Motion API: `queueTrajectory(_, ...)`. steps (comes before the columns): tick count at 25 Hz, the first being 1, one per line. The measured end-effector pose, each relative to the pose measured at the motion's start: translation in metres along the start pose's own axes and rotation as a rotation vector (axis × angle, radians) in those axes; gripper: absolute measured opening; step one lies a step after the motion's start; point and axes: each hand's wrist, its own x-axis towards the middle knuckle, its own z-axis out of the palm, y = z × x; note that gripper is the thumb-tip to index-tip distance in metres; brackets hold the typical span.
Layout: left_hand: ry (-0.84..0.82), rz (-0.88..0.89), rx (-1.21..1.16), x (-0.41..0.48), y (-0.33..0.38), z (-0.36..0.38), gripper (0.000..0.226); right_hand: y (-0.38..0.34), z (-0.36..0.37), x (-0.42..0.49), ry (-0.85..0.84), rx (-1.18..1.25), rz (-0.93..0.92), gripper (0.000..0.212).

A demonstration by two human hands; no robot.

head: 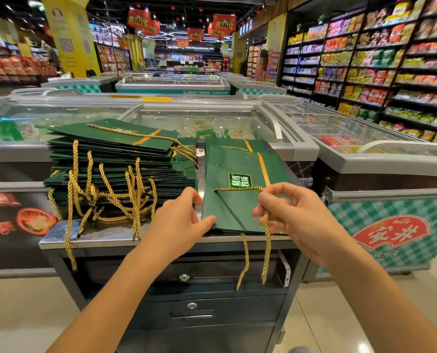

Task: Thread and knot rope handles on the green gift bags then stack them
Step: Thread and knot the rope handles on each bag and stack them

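Green gift bag (237,207) in work lies flat on top of a small pile at the right of the metal surface (105,236), near edge toward me. A gold rope (237,189) runs across its face. One end sits at a hole on the left, and the other passes through my right hand (288,212) and hangs over the surface's front edge. The right hand pinches the rope between thumb and fingertips, the other fingers loosely curled. My left hand (179,220) is at the bag's left edge, thumb on the near corner and fingers loosely bent. I cannot tell whether it grips or only steadies.

Progress, my judgement: well along. The tall stack (115,159) on the left already carries rope handles, many trailing over its side. This bag looks mid-threading, with no finished knot visible. A second rope (245,261) dangles from beneath the pile. I cannot count the bags left under it.

Glass-topped freezer chests (212,118) stand just behind the surface.
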Motion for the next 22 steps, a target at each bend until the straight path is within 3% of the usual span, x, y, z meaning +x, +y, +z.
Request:
queueTrajectory(2,0.073,0.136,-0.033,-0.003,0.008,-0.006,0.019,-0.006,0.006,0.006,0.015,0.085,-0.011,0.010)
queueTrajectory(3,0.039,0.193,-0.181,-0.006,0.014,-0.009,0.017,-0.007,0.009,0.010,0.023,0.110,-0.015,0.011)
queueTrajectory(6,-0.400,0.113,-0.650,-0.016,0.039,-0.012,0.032,-0.007,0.015,0.021,0.050,0.135,-0.042,0.015)
queueTrajectory(8,-0.488,0.034,-0.714,-0.017,0.042,-0.006,0.021,-0.007,0.020,0.026,0.065,0.121,-0.056,0.018)
queueTrajectory(11,-0.446,-0.130,-1.001,-0.011,0.036,-0.003,0.019,-0.003,0.018,0.028,0.126,0.062,-0.090,0.023)
queueTrajectory(14,-0.374,-0.282,-1.298,-0.006,0.032,-0.006,0.025,0.004,0.014,0.017,0.191,-0.142,-0.196,0.021)
queueTrajectory(18,-0.235,-0.317,-1.350,-0.001,0.035,-0.001,0.027,0.018,0.014,-0.006,-0.046,-0.229,-0.256,0.020)
queueTrajectory(22,-0.207,-0.296,-1.339,-0.001,0.039,0.005,0.031,0.027,0.017,-0.007,-0.062,-0.270,-0.260,0.026)
